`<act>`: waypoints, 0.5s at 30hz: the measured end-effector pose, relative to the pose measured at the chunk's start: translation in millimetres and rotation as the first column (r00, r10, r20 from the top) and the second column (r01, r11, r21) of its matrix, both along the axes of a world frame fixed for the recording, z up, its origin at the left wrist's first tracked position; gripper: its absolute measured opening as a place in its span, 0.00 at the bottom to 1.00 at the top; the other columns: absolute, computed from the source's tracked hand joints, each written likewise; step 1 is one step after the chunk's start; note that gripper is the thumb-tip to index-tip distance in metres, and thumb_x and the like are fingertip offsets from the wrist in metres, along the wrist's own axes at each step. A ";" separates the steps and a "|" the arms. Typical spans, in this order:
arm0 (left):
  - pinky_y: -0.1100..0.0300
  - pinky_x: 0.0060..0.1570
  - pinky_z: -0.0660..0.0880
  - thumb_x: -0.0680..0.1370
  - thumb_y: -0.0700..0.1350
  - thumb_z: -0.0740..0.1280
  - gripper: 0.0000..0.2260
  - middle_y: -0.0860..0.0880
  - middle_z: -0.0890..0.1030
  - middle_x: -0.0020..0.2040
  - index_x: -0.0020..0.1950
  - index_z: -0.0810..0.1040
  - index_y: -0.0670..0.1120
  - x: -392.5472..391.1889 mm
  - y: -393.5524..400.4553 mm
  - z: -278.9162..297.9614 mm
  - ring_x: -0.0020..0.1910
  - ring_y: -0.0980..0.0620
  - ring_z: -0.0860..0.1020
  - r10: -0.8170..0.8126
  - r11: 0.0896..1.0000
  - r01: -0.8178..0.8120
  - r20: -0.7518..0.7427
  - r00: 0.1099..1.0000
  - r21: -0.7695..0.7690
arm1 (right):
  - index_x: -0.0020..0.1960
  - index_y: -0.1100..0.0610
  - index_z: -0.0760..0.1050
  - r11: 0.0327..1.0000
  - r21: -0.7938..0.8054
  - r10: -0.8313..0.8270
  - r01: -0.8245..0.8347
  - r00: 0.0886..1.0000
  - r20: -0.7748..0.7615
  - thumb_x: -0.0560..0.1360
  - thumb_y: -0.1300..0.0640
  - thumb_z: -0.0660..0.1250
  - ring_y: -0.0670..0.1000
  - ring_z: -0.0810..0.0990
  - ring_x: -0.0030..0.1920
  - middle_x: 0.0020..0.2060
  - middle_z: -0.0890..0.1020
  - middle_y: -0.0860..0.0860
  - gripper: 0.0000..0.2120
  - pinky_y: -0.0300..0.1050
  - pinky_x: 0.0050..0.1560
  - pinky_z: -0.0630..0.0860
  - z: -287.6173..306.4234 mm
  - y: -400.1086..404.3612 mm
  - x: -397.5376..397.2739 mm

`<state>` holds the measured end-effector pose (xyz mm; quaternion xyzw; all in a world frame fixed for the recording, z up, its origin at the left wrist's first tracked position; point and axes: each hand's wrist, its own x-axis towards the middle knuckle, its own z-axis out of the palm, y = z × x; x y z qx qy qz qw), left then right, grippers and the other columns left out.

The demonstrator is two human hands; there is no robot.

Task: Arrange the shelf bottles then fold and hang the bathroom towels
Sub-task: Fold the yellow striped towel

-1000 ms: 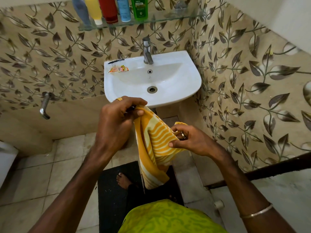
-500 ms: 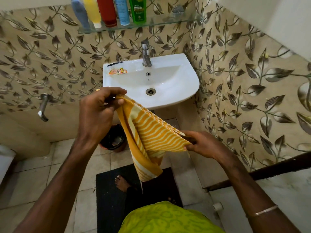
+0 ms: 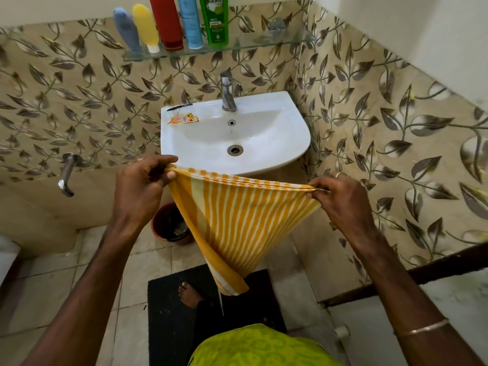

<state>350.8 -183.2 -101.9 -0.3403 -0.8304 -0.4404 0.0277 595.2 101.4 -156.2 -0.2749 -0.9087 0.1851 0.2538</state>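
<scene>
Head view: a bathroom corner seen from above, with leaf-patterned wall tiles all round.
Sink (image 3: 295, 143): white basin at frame centre, fixed to the wall, tap at its back edge.
Towel (image 3: 237, 220): orange and cream striped, stretched just below the sink's front rim in mid-frame, folded into several layers along the top edge, the rest hanging to a point over the black mat (image 3: 163, 313).
Handling: soft, limp and light by the look of it; likely to sag and lose its layers unless the top edge is kept taut, so the two upper corners seem the best places to hold.
Shelf (image 3: 264, 44): glass, top of frame, carrying five bottles in a row.
Left hand (image 3: 140, 188): fingers pinch the towel's left corner.
Right hand (image 3: 340, 199): fingers pinch the right corner.
</scene>
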 end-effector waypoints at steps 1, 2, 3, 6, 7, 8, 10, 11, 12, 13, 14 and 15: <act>0.53 0.57 0.80 0.77 0.35 0.71 0.16 0.46 0.83 0.59 0.64 0.81 0.44 -2.7 -1.2 -2.8 0.57 0.51 0.81 0.003 1.000 -0.002 0.020 1.000 -0.020 | 0.51 0.54 0.86 1.000 0.008 -0.014 0.014 1.000 -0.010 0.70 0.57 0.79 0.53 0.81 0.43 0.47 0.80 0.53 0.10 0.48 0.41 0.81 1.3 1.1 -1.6; 0.53 0.57 0.80 0.77 0.35 0.71 0.16 0.46 0.83 0.60 0.64 0.81 0.44 -4.5 -2.0 -5.0 0.57 0.51 0.81 0.008 0.999 -0.007 0.038 0.999 -0.046 | 0.50 0.55 0.86 1.000 0.012 -0.021 0.021 1.000 -0.018 0.70 0.58 0.79 0.53 0.80 0.44 0.48 0.77 0.53 0.09 0.49 0.41 0.82 2.0 2.4 -3.3; 0.54 0.56 0.80 0.77 0.36 0.71 0.15 0.46 0.83 0.60 0.63 0.82 0.45 -6.1 -2.5 -6.8 0.56 0.51 0.81 0.014 0.997 -0.010 0.050 0.999 -0.071 | 0.50 0.56 0.85 1.000 0.013 -0.022 0.022 1.000 -0.022 0.71 0.58 0.79 0.53 0.79 0.45 0.50 0.74 0.53 0.09 0.51 0.41 0.82 3.0 2.8 -5.0; 0.64 0.48 0.77 0.77 0.36 0.71 0.12 0.48 0.84 0.54 0.59 0.83 0.45 -8.5 -2.5 -10.6 0.51 0.57 0.80 0.021 0.993 -0.013 0.070 0.997 -0.113 | 0.49 0.56 0.85 0.998 0.058 -0.030 0.029 1.000 0.005 0.70 0.59 0.79 0.56 0.74 0.57 0.57 0.74 0.55 0.08 0.54 0.46 0.82 6.7 5.1 -8.7; 0.68 0.46 0.74 0.77 0.36 0.71 0.11 0.48 0.84 0.53 0.58 0.83 0.44 -8.6 -2.7 -11.5 0.49 0.60 0.79 0.032 0.993 -0.022 0.080 0.996 -0.117 | 0.49 0.56 0.86 0.996 0.080 -0.032 0.031 0.999 0.016 0.69 0.58 0.79 0.57 0.72 0.60 0.59 0.75 0.56 0.09 0.54 0.49 0.80 9.6 6.8 -10.0; 0.70 0.44 0.72 0.77 0.36 0.70 0.11 0.49 0.83 0.52 0.58 0.83 0.44 -9.1 -2.7 -12.5 0.48 0.61 0.78 0.041 0.993 -0.030 0.092 0.995 -0.116 | 0.49 0.56 0.85 0.997 0.078 -0.023 0.022 0.999 0.021 0.69 0.58 0.79 0.57 0.71 0.62 0.59 0.76 0.56 0.09 0.53 0.50 0.79 12.3 8.8 -11.4; 0.70 0.45 0.72 0.78 0.36 0.69 0.10 0.49 0.83 0.52 0.58 0.82 0.43 -11.9 -2.6 -15.8 0.48 0.62 0.78 0.048 0.993 -0.035 0.114 0.992 -0.112 | 0.50 0.56 0.84 1.000 -0.022 0.020 -0.020 1.000 0.004 0.71 0.58 0.78 0.53 0.75 0.59 0.57 0.79 0.53 0.09 0.49 0.50 0.79 17.4 11.5 -13.3; 0.69 0.46 0.72 0.78 0.36 0.69 0.10 0.48 0.83 0.52 0.59 0.82 0.43 -13.6 -2.6 -17.1 0.48 0.60 0.78 0.048 0.993 -0.034 0.126 0.991 -0.111 | 0.51 0.55 0.83 0.994 -0.097 0.041 -0.042 0.999 -0.006 0.72 0.58 0.77 0.51 0.79 0.56 0.53 0.81 0.51 0.09 0.48 0.49 0.79 19.7 11.6 -13.3; 0.68 0.47 0.73 0.78 0.36 0.69 0.10 0.48 0.83 0.52 0.59 0.82 0.43 -15.3 -2.5 -18.1 0.49 0.58 0.78 0.049 0.993 -0.033 0.139 0.989 -0.113 | 0.51 0.53 0.83 0.982 -0.177 0.064 -0.063 0.998 -0.004 0.72 0.57 0.77 0.49 0.81 0.51 0.49 0.83 0.49 0.08 0.48 0.47 0.80 23.2 11.8 -12.3; 0.67 0.47 0.73 0.79 0.36 0.68 0.10 0.48 0.83 0.52 0.58 0.82 0.43 -16.9 -2.5 -18.5 0.50 0.56 0.78 0.052 0.993 -0.035 0.150 0.987 -0.114 | 0.50 0.52 0.83 0.961 -0.261 0.099 -0.091 0.995 0.017 0.72 0.57 0.77 0.47 0.83 0.48 0.46 0.84 0.46 0.07 0.47 0.46 0.81 28.8 12.4 -10.6; 0.66 0.47 0.73 0.79 0.36 0.68 0.09 0.49 0.83 0.51 0.58 0.82 0.44 -18.4 -3.2 -18.6 0.50 0.56 0.78 0.055 0.993 -0.037 0.160 0.986 -0.112 | 0.48 0.51 0.83 0.926 -0.353 0.160 -0.132 0.986 0.051 0.71 0.57 0.78 0.45 0.84 0.45 0.42 0.85 0.45 0.07 0.46 0.45 0.82 35.7 13.8 -8.4; 0.66 0.46 0.72 0.79 0.36 0.67 0.09 0.50 0.82 0.50 0.58 0.82 0.44 -18.9 -3.8 -17.8 0.48 0.58 0.78 0.053 0.994 -0.035 0.170 0.984 -0.106 | 0.46 0.52 0.84 0.871 -0.457 0.248 -0.181 0.965 0.090 0.70 0.59 0.78 0.45 0.85 0.43 0.41 0.86 0.47 0.07 0.44 0.45 0.82 43.7 15.7 -5.7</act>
